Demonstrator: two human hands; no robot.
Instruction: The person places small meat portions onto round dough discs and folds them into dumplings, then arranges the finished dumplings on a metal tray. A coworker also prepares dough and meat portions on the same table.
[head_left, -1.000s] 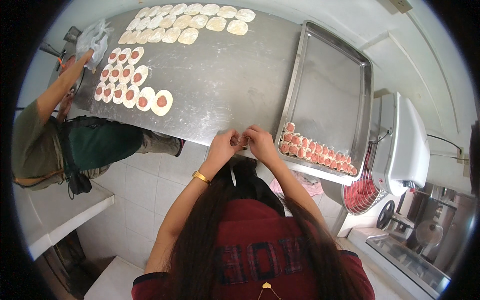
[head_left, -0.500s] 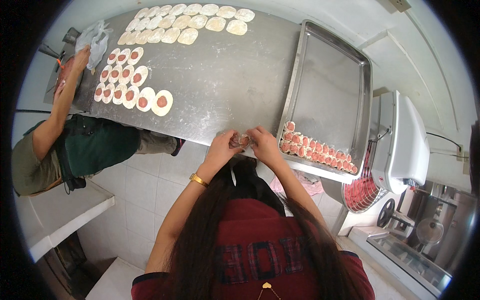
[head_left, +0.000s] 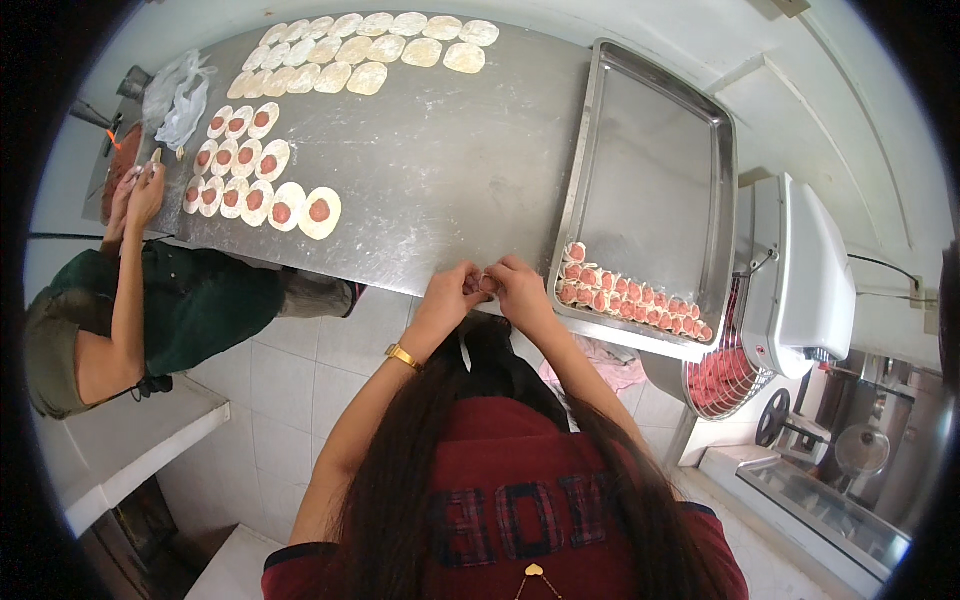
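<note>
Both my hands meet at the near edge of the steel table (head_left: pixel 450 170). My left hand (head_left: pixel 452 295) and my right hand (head_left: pixel 518 285) pinch one small dumpling (head_left: pixel 488 283) between the fingertips. A gold bracelet (head_left: pixel 403 356) circles my left wrist. Just right of my hands, a metal tray (head_left: pixel 655 170) holds rows of folded dumplings (head_left: pixel 630 298) with pink filling along its near rim. Round wrappers topped with red filling (head_left: pixel 255 180) lie at the table's left part. Plain wrappers (head_left: pixel 360 50) lie along the far edge.
Another person in a green top (head_left: pixel 150 310) stands at the table's left end, hands (head_left: pixel 140 190) at a bowl of red filling (head_left: pixel 115 165). Crumpled plastic bags (head_left: pixel 180 95) lie beside it. A white machine (head_left: pixel 800 270) and a steel appliance (head_left: pixel 860 460) stand at the right.
My hands stay together on the dumpling, with the fingers shifting slightly. The other person's arm has drawn back from the far end of the table toward the bowl.
</note>
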